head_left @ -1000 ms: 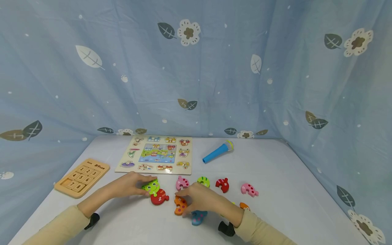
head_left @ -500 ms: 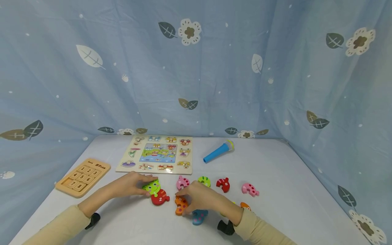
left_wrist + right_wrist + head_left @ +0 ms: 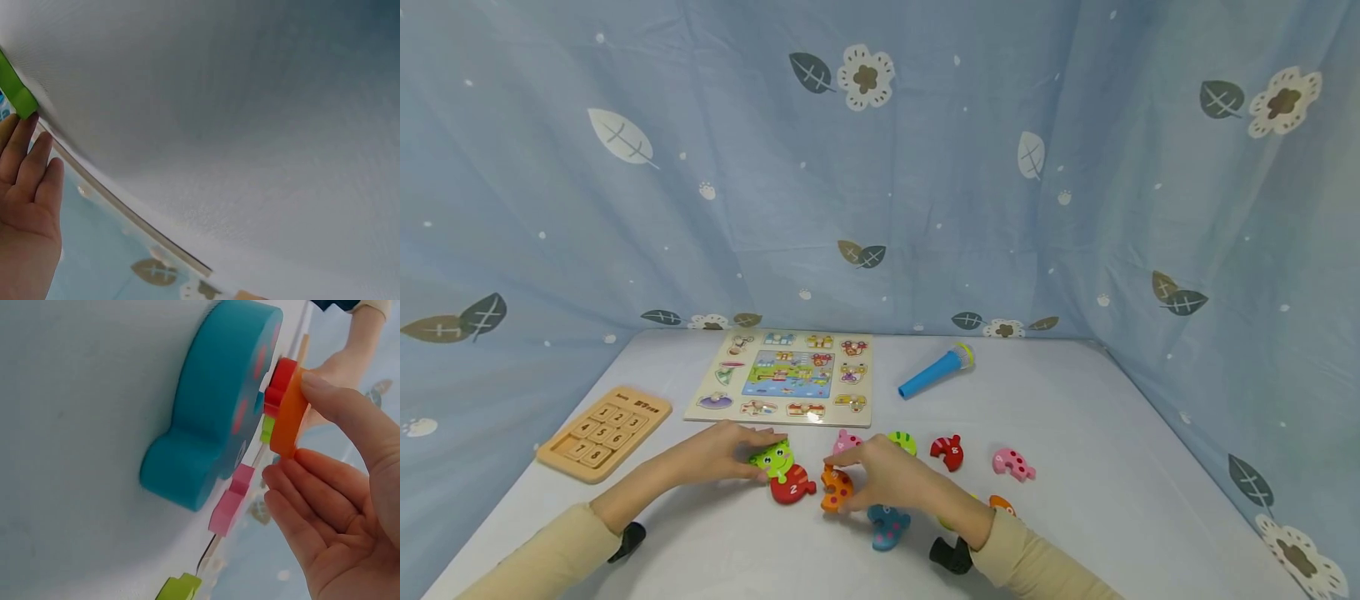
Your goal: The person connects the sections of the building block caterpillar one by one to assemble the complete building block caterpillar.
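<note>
"Where was the orange piece (image 3: 836,490)?"
"I saw it pinched in the right hand (image 3: 886,477), long axis roughly near-to-far; which end led, I couldn't tell."
"And the left hand (image 3: 718,452)?"
"Pinched the green head (image 3: 774,459); orange sat between the hands, just right of the red piece (image 3: 790,487)."

Head cam: soft, even light, mod. bright, prob. from above; soft shadows on table (image 3: 1075,400) under L hand (image 3: 726,454) + R hand (image 3: 887,475). Fine prints on puzzle board (image 3: 730,414) a bit soft. L wrist cam: dim, greyish, low detail; table darkest at upper R corner, paler lower down. R wrist cam: cool cast; blue piece (image 3: 200,412) gently shaded, bkgd curtain (image 3: 256,565) blurry, table dim at L.
</note>
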A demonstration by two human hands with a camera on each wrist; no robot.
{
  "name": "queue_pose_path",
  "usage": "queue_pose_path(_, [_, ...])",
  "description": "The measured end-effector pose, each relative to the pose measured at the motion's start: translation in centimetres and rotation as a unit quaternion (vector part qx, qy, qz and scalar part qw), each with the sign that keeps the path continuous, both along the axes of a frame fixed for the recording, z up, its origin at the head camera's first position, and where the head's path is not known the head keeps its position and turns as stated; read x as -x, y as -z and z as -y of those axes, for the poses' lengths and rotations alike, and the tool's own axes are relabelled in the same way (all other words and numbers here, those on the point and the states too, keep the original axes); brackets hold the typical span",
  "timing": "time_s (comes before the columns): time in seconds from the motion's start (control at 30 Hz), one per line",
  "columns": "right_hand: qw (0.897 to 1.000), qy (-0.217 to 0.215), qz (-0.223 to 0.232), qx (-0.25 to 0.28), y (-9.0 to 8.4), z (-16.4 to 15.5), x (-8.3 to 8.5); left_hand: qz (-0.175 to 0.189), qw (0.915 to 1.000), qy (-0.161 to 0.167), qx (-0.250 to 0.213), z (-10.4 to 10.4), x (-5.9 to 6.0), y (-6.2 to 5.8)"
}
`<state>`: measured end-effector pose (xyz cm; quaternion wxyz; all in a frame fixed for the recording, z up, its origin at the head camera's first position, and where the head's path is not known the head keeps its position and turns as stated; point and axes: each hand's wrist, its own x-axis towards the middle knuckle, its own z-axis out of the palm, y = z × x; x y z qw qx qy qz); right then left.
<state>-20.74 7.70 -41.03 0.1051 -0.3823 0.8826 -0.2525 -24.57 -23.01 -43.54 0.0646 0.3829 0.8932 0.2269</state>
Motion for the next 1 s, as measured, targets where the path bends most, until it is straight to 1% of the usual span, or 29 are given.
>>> queue_pose_path(0.27, [1.0,0.01,-0.012,0.008,0.0,0.8,-0.2,-0.001,1.0,-0.002,0.002,0.0,0.0,-0.1])
queue_pose_path(0.4, [1.0,0.022,-0.022,0.003,0.1,1.5,-0.2,-0.001,1.0,-0.004,0.005,0.0,-0.1,-0.1])
queue_pose_path(0.63, [0.999,0.046,-0.023,-0.002,0.4,2.3,0.0,-0.01,0.9999,-0.002,0.002,0.0,-0.2,-0.1])
queue_pose_path(1.0, [0.998,0.041,-0.043,0.002,0.9,2.8,0.3,-0.016,0.9999,-0.003,0.004,-0.1,-0.2,0.0])
